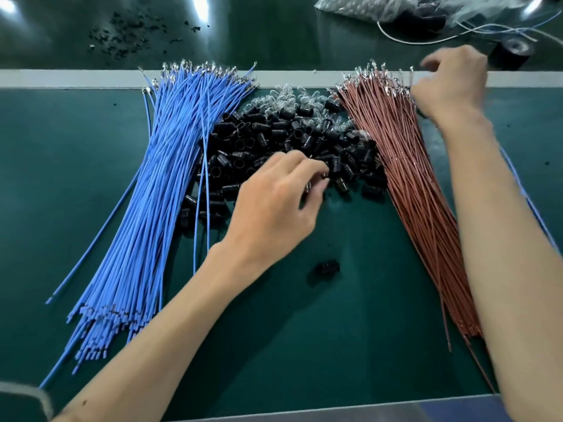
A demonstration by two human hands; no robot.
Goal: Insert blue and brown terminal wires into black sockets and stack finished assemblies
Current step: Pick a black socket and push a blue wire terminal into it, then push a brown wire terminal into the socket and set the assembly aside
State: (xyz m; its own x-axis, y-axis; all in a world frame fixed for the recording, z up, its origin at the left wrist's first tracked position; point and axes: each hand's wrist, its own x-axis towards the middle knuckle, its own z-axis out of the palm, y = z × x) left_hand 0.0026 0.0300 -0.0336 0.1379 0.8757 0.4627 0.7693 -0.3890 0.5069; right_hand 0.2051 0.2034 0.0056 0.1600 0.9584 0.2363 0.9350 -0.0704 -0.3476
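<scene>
Green bench (350,324): a mat-covered top carries everything; a pale strip (289,78) crosses it toward the far edge.
Blue wires (152,193): a thick bundle on the left side, fanned from the near left corner up to the strip, with metal terminals at the far ends.
Brown wires (405,184): a like bundle on the right side, its terminals lying on the strip.
Black sockets (268,138): a loose heap between the two bundles, with clear bulbs (286,95) just behind it.
Stray socket (327,267): lies alone, well apart from the heap, toward the near edge.
Left hand (274,208): at the heap's near edge, thumb and fingertips pinching a small dark socket.
Right hand (447,86): blurred, at the terminal ends of the brown bundle, fingers curled; whether it holds a wire cannot be told.
Far right corner: plastic bags (365,7) and a black roll (511,53).
</scene>
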